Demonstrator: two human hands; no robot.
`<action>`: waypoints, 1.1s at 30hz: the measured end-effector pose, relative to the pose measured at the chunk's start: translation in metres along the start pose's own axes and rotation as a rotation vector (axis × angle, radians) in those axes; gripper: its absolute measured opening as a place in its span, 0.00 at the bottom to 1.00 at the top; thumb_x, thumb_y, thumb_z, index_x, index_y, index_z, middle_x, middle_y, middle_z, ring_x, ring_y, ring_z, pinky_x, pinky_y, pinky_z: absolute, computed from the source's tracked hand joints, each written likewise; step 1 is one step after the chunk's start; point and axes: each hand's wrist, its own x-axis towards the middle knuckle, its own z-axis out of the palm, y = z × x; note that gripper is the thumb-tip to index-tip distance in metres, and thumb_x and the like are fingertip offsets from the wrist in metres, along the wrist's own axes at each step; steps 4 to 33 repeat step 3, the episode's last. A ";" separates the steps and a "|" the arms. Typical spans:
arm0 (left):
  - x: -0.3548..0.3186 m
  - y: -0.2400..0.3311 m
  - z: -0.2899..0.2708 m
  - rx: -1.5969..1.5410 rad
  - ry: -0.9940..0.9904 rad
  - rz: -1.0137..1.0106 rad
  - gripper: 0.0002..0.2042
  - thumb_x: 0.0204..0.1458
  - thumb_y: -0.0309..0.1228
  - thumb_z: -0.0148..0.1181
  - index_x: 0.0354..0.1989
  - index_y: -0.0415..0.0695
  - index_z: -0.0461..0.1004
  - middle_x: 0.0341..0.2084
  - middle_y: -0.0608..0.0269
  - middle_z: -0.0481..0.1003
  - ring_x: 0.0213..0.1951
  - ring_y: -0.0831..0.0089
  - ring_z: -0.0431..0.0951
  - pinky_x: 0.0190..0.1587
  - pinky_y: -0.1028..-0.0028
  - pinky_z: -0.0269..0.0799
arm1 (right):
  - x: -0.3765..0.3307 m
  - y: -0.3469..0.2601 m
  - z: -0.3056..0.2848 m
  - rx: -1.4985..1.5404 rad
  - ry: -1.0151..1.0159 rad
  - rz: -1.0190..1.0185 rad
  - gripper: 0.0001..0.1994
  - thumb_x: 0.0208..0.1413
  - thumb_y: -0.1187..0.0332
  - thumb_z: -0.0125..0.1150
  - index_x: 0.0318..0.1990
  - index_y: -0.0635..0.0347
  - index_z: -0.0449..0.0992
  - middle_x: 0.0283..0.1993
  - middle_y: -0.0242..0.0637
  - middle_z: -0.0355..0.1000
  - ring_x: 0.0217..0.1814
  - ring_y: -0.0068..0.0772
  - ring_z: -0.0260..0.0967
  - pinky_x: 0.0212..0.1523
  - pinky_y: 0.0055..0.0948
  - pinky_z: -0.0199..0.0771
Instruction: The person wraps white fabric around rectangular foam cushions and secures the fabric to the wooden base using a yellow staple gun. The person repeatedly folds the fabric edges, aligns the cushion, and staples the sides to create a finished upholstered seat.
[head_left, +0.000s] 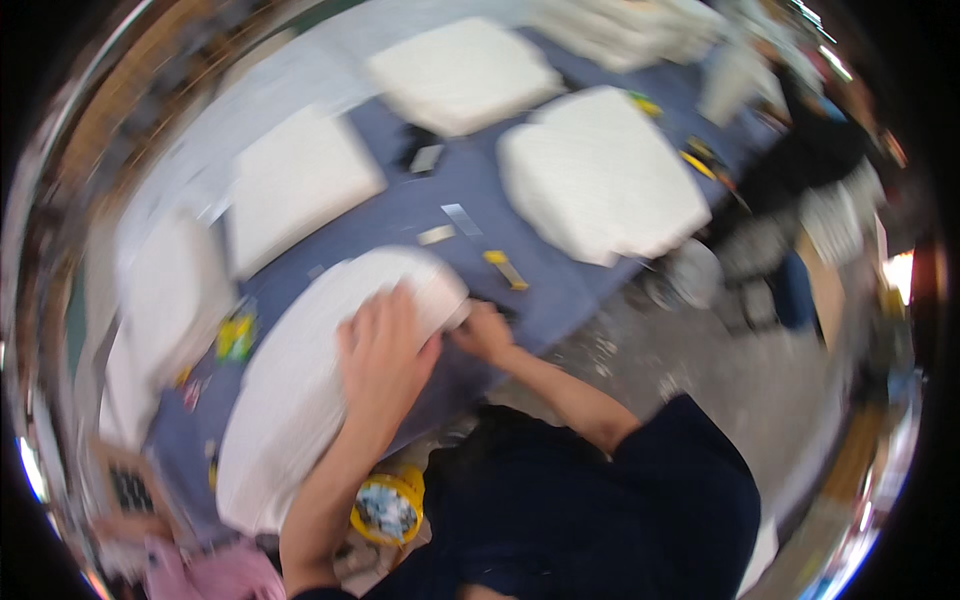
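A long white padded piece (310, 370) with a rounded end lies across the near edge of the blue-covered table. On its top rests my left hand (378, 350), fingers stretched out and pressing on the surface. My right hand (483, 332) is closed at the rounded right end, its fingertips against the side of the piece. Something dark shows beside it, but blur hides what the fingers grip. Beyond the piece lie a yellow-handled tool (506, 270), a metal strip (461, 220) and a small pale block (436, 235).
More white padded pieces (600, 175) lie about the blue table (450, 180). A dark tool with a grey face (426, 158) sits between them. Below the table edge stands a yellow bucket (388, 508) of small pale items. Another person (820, 150) works at the far right.
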 end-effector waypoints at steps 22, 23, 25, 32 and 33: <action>-0.040 0.050 0.033 -0.054 -0.010 0.186 0.36 0.52 0.45 0.74 0.69 0.41 0.72 0.54 0.58 0.78 0.55 0.63 0.78 0.59 0.58 0.70 | -0.056 0.051 -0.022 0.112 -0.141 -0.103 0.12 0.55 0.64 0.70 0.46 0.51 0.84 0.49 0.37 0.81 0.60 0.47 0.77 0.63 0.50 0.77; -0.040 0.050 0.033 -0.054 -0.010 0.186 0.36 0.52 0.45 0.74 0.69 0.41 0.72 0.54 0.58 0.78 0.55 0.63 0.78 0.59 0.58 0.70 | -0.056 0.051 -0.022 0.112 -0.141 -0.103 0.12 0.55 0.64 0.70 0.46 0.51 0.84 0.49 0.37 0.81 0.60 0.47 0.77 0.63 0.50 0.77; -0.040 0.050 0.033 -0.054 -0.010 0.186 0.36 0.52 0.45 0.74 0.69 0.41 0.72 0.54 0.58 0.78 0.55 0.63 0.78 0.59 0.58 0.70 | -0.056 0.051 -0.022 0.112 -0.141 -0.103 0.12 0.55 0.64 0.70 0.46 0.51 0.84 0.49 0.37 0.81 0.60 0.47 0.77 0.63 0.50 0.77; -0.040 0.050 0.033 -0.054 -0.010 0.186 0.36 0.52 0.45 0.74 0.69 0.41 0.72 0.54 0.58 0.78 0.55 0.63 0.78 0.59 0.58 0.70 | -0.056 0.051 -0.022 0.112 -0.141 -0.103 0.12 0.55 0.64 0.70 0.46 0.51 0.84 0.49 0.37 0.81 0.60 0.47 0.77 0.63 0.50 0.77; -0.040 0.050 0.033 -0.054 -0.010 0.186 0.36 0.52 0.45 0.74 0.69 0.41 0.72 0.54 0.58 0.78 0.55 0.63 0.78 0.59 0.58 0.70 | -0.056 0.051 -0.022 0.112 -0.141 -0.103 0.12 0.55 0.64 0.70 0.46 0.51 0.84 0.49 0.37 0.81 0.60 0.47 0.77 0.63 0.50 0.77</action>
